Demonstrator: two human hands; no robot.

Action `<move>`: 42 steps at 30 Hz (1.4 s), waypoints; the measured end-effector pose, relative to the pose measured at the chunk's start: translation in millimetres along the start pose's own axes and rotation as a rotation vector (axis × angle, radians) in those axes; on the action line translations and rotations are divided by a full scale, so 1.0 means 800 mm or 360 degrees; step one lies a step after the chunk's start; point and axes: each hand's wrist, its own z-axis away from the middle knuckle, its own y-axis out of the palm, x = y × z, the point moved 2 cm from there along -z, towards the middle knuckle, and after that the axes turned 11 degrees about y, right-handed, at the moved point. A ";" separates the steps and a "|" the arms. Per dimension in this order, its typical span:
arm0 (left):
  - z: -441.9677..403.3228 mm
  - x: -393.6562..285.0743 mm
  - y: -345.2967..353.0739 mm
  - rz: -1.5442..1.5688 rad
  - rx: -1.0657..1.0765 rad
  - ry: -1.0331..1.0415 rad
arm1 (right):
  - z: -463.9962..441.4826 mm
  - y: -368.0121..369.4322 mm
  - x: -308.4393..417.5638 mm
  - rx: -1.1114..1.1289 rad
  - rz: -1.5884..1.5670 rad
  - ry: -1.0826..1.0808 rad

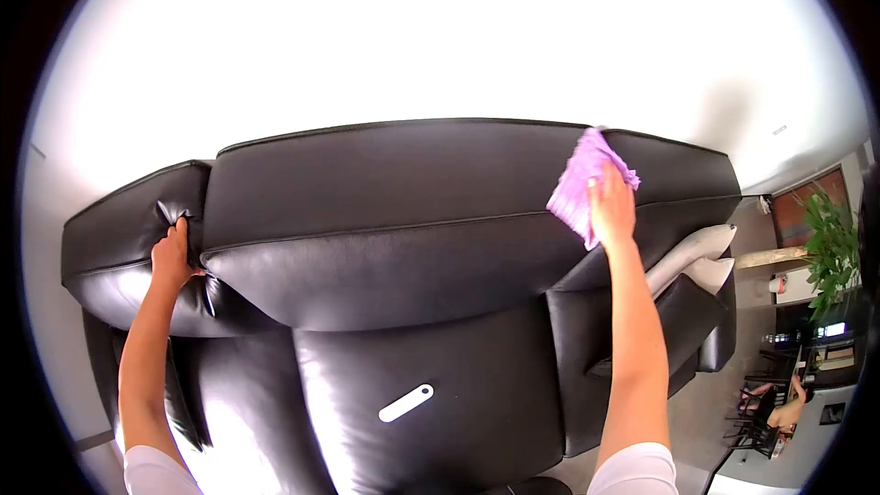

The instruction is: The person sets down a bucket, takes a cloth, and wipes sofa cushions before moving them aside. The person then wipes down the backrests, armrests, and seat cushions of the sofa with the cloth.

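A black leather sofa (394,174) stretches across the view, its padded backrest nearest the wall. My right hand (614,208) holds a purple cloth (579,185) against the top right part of the backrest, close to a seam between two sections. The cloth is spread out beyond my fingers. On the left, my left hand (174,257) grips the edge of the left backrest cushion (128,220) at the gap beside the middle section. The leather creases around its fingers, some of which are hidden in the gap.
A white, flat, elongated object with a hole (406,403) lies on the middle seat. Light-coloured pillows (692,257) rest at the sofa's right end. Farther right are a green plant (828,243) and a person (786,414) by dark chairs. A white wall (412,37) stands behind the sofa.
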 end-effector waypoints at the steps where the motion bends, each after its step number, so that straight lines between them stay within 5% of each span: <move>1: -0.001 -0.002 0.000 -0.0004 0.0008 -0.0004 | -0.007 0.002 -0.021 0.0107 -0.0100 0.0184; 4: 0.009 -0.022 -0.010 0.0051 -0.0004 0.0012 | -0.015 0.025 -0.021 0.0147 -0.0044 0.0210; 6: 0.009 -0.046 -0.023 0.0019 0.0010 0.0047 | 0.000 0.040 0.006 -0.0255 0.0357 0.0063; 11: 0.004 -0.120 -0.061 0.0005 0.0052 0.0065 | 0.031 -0.010 0.168 -0.0060 -0.0129 -0.0592; 13: 0.006 -0.144 -0.070 0.0023 0.0025 0.0098 | 0.037 -0.031 0.224 0.0188 -0.0225 -0.0651; 18: 0.006 -0.176 -0.079 0.0044 0.0094 0.0043 | 0.053 -0.031 0.315 0.0033 -0.0337 -0.0689; 27: -0.024 -0.164 -0.061 -0.0049 0.0032 0.0132 | 0.178 -0.022 0.505 0.0039 -0.1130 -0.1134; 29: -0.034 -0.132 -0.014 -0.0038 -0.0018 0.0132 | 0.223 -0.021 0.540 0.0038 -0.0969 -0.1454; 32: -0.036 -0.104 -0.008 0.0029 -0.0013 0.0088 | 0.220 -0.025 0.529 0.0004 -0.1242 -0.1461; 33: -0.033 -0.102 -0.029 0.0003 0.0068 0.0091 | 0.210 -0.023 0.520 -0.0201 -0.0977 -0.1388; 42: -0.024 0.015 -0.014 0.0004 0.0014 0.0125 | 0.150 0.008 0.288 -0.0217 -0.0054 -0.0339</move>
